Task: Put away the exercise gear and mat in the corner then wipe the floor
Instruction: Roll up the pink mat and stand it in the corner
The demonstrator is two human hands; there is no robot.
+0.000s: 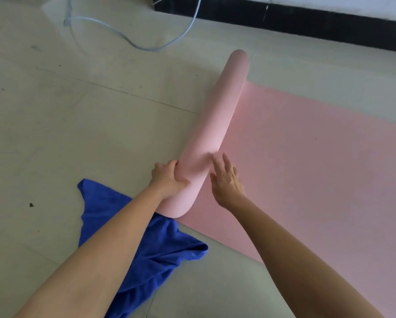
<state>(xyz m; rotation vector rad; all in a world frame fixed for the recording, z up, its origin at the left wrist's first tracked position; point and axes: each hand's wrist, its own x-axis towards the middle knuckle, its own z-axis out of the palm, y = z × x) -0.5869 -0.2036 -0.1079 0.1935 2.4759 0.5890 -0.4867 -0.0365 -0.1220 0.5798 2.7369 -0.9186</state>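
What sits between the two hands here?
In the head view, the near end of the rolled pink mat lies between them: the left hand grips its left side, the open right hand is at its right.

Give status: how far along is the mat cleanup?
Done: the pink mat is partly rolled. In hand: the left hand grips the roll, and the right hand is open beside it. Left: a wide stretch lies flat, and the blue cloth lies crumpled on the floor, so stowing and wiping are pending.
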